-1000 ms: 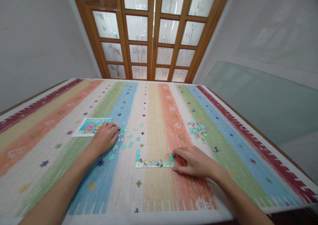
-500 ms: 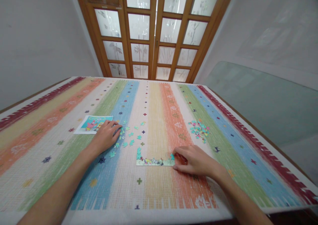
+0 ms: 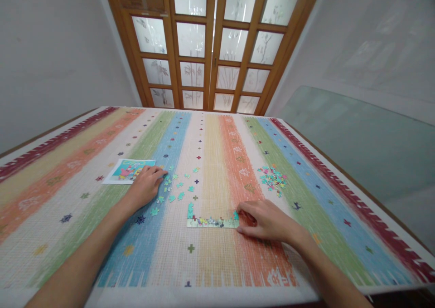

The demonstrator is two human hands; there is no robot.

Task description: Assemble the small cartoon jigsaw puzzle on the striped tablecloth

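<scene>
An assembled strip of puzzle pieces (image 3: 210,221) lies on the striped mat (image 3: 217,258), with a short teal column rising at its left end. My right hand (image 3: 265,220) rests beside the strip's right end, fingers curled, fingertips touching its corner piece. My left hand (image 3: 145,185) lies palm down over scattered teal pieces (image 3: 176,191), fingers pressed together on them. Just behind that hand sits the reference picture (image 3: 126,170).
A second heap of mixed-colour pieces (image 3: 272,178) lies to the right on the green stripe. A wooden folding door with frosted panes (image 3: 210,49) stands behind the mat. A glass sheet (image 3: 356,140) leans along the right wall.
Both hands stay almost where they were. The view has shifted slightly; my left fingertips have crept a little to the right among the loose pieces.
</scene>
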